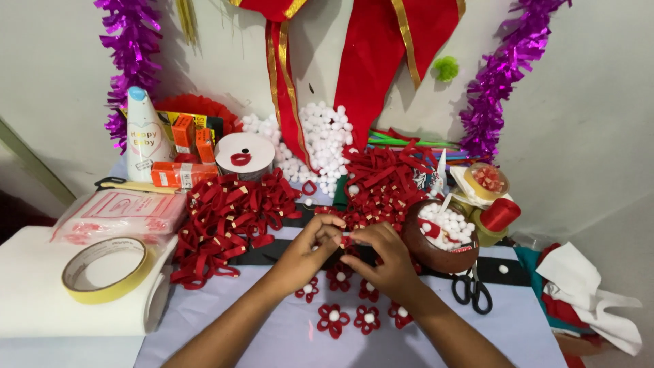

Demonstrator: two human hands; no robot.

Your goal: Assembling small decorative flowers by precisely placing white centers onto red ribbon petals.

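My left hand (308, 253) and my right hand (378, 257) meet at the table's middle, fingertips pinched together on a small red ribbon piece (345, 240). Below them lie several finished red ribbon flowers (334, 318) with white pompom centres on the pale lilac table cover (272, 341). A big heap of red ribbon loops (228, 215) lies to the left of my hands, and a second heap (385, 184) sits behind them.
A brown bowl of white pompoms (439, 238) stands right of my hands, black scissors (471, 291) in front of it. A yellow tape roll (105, 269) rests on white foam at left. White pompoms (320, 146), ribbon spools and purple tinsel (497, 75) line the wall.
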